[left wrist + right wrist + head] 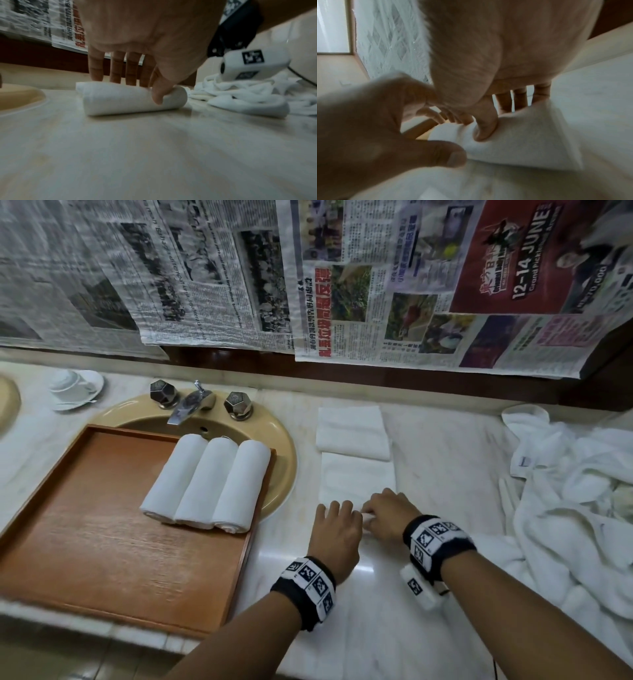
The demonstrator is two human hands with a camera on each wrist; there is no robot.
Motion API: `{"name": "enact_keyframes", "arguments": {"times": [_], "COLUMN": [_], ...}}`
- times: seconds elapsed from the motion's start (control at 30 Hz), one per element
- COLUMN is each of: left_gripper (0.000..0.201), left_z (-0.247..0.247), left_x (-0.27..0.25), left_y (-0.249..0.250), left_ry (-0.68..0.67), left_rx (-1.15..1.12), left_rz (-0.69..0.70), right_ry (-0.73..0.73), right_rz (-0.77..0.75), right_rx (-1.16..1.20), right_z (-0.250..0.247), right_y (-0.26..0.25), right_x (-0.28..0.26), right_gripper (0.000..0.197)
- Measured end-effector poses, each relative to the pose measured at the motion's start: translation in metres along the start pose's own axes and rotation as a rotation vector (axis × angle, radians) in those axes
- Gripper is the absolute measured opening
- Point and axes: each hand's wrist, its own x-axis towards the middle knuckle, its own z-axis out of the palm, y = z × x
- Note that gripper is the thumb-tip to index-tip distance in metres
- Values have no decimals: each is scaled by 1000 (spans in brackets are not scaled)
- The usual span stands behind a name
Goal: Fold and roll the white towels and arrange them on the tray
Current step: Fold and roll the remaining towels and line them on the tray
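Note:
A white towel strip (358, 477) lies folded on the marble counter, its near end wound into a roll (126, 100). My left hand (337, 529) grips the roll's left part, fingers over the top and thumb on the near side (140, 86). My right hand (387, 515) grips the right part of the roll (522, 142), thumb pressed into it (500, 117). Three rolled towels (209, 484) lie side by side on the wooden tray (102, 525) at the left. A second folded towel (352, 433) lies beyond the strip.
A heap of loose white towels (575, 491) fills the counter's right side. The tray rests partly over a tan sink (281, 453) with a chrome faucet (191, 402). A cup and saucer (73, 388) sit far left. Newspaper (342, 285) covers the wall behind.

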Motion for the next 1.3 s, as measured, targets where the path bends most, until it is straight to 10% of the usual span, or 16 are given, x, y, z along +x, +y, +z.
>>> {"name": "enact_keyframes", "arguments": {"times": [0.13, 0.3, 0.4, 0.53, 0.73, 0.83, 1.0, 1.2, 1.3], "left_gripper": [25, 16, 36, 54, 25, 34, 16, 21, 29], "left_z": [-11, -39, -44, -49, -23, -6, -9, -25, -24], "left_x": [18, 54, 75, 88, 33, -5, -22, 1, 12], "left_y": [-7, -18, -26, -32, -23, -13, -14, -24, -30], "left_ry": [-155, -368, -490, -521, -137, -106, -232, -338, -405], "left_rx": [-18, -99, -214, -305, -191, -68, -44, -153, -245], "left_rz": [27, 17, -86, -179, -51, 40, 121, 38, -15], "right_ry": [-23, 470, 562, 495, 327, 155, -28, 543, 552], "right_rz": [9, -139, -290, -209, -132, -108, -97, -231, -347], "right_rx": [101, 6, -166, -139, -57, 67, 293, 162, -93], "right_z": [-6, 21, 50, 48, 31, 31, 30, 69, 92], "right_y": [3, 9, 11, 10, 0, -3, 4, 3, 6], "right_x": [12, -6, -17, -11, -12, -17, -26, -47, -51], "right_gripper": [34, 9, 27, 42, 29, 3, 24, 16, 40]}}
